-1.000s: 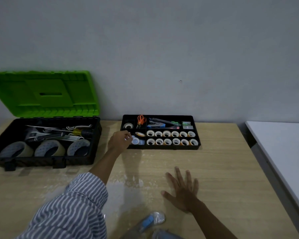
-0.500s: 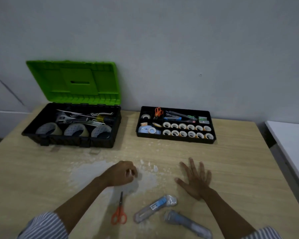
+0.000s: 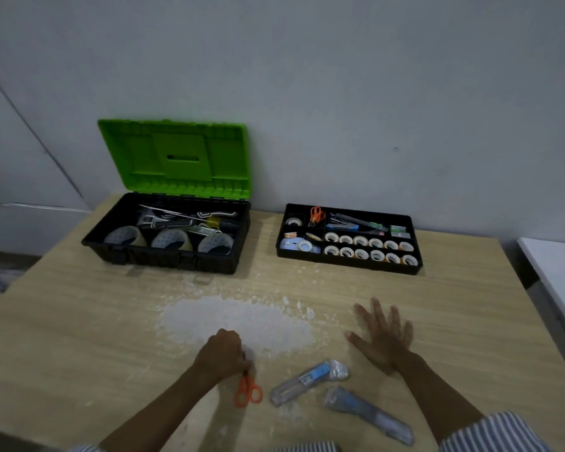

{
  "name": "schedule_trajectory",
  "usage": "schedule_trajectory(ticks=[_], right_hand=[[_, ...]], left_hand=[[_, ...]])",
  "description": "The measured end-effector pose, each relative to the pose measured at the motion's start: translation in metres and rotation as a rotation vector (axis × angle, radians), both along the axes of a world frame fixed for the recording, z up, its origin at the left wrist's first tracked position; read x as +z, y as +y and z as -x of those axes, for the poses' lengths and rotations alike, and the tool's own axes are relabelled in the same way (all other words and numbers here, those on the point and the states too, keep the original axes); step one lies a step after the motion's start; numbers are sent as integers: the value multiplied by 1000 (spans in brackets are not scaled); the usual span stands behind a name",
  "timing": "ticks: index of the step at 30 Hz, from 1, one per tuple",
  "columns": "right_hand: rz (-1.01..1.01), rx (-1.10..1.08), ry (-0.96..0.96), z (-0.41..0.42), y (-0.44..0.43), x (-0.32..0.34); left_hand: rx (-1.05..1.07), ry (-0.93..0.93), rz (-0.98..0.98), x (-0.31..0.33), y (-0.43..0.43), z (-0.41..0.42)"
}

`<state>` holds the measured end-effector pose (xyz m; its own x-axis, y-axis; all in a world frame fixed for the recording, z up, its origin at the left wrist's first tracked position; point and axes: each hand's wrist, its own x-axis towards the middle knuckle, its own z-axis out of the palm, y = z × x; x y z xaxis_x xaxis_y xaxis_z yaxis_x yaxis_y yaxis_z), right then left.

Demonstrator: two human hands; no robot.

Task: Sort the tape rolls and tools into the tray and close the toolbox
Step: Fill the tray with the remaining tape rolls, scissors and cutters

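At the back left of the tabletop (image 3: 79, 321), against the wall: toolbox (image 3: 163, 252), lid (image 3: 177, 158) raised behind it. Inside, three large tape rolls (image 3: 172, 239) in a row along the front wall, hand tools (image 3: 186, 220) piled behind them. To the right of the toolbox, apart from it: tray (image 3: 348, 265), with two rows of small tape rolls (image 3: 369, 247) in the front right compartment, scissors in tray (image 3: 316, 215) in a rear compartment, more rolls at the left end. Near the front edge, left to right: scissors (image 3: 248, 388), a wrapped utility knife (image 3: 310, 380), a second wrapped knife (image 3: 369, 414). Left hand (image 3: 222, 357) on the scissors' blade end; right hand (image 3: 384, 339) flat on the tabletop, behind the knives.
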<state>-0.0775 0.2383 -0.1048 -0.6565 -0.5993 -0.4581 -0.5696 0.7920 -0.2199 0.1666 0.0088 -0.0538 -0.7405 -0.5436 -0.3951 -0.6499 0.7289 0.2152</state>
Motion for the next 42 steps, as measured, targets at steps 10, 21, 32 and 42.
schedule_trajectory(ticks=[10,21,32,42], right_hand=[[13,-2,15,-1,1,-1],[76,-20,68,-6,2,-4],[126,-48,124,0,-1,-5],[254,-87,290,3,-9,3]], left_hand=[[44,-183,168,-6,16,23],[100,67,-72,13,-17,69],[411,706,-415,67,-60,207],[743,866,-552,55,-94,301]])
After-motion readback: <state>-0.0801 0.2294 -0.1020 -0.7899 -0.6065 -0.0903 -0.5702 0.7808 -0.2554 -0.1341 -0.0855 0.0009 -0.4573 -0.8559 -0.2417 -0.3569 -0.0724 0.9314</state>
